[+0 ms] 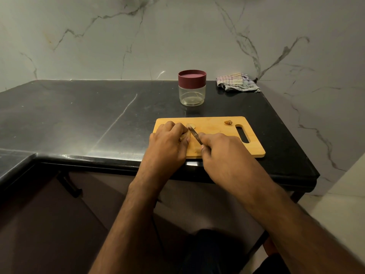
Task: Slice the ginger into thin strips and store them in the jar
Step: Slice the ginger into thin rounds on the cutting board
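Presently, a black counter (79,119) carries a wooden board (217,129) near its front edge. Left hand (167,143) rests on the board's left end, fingers curled over a ginger piece (184,137), which shows only at the thumb side. Just right of it, a knife (194,134) blade slants across the board, its tip by a cut ginger slice (191,125). Right hand (223,153) grips the knife handle, which is hidden in the fist. A small ginger stub (228,122) lies apart near the board's handle slot. Behind the board stands a jar (192,93), lid (192,77) on. A folded cloth (237,82) lies at the wall, right of the jar.
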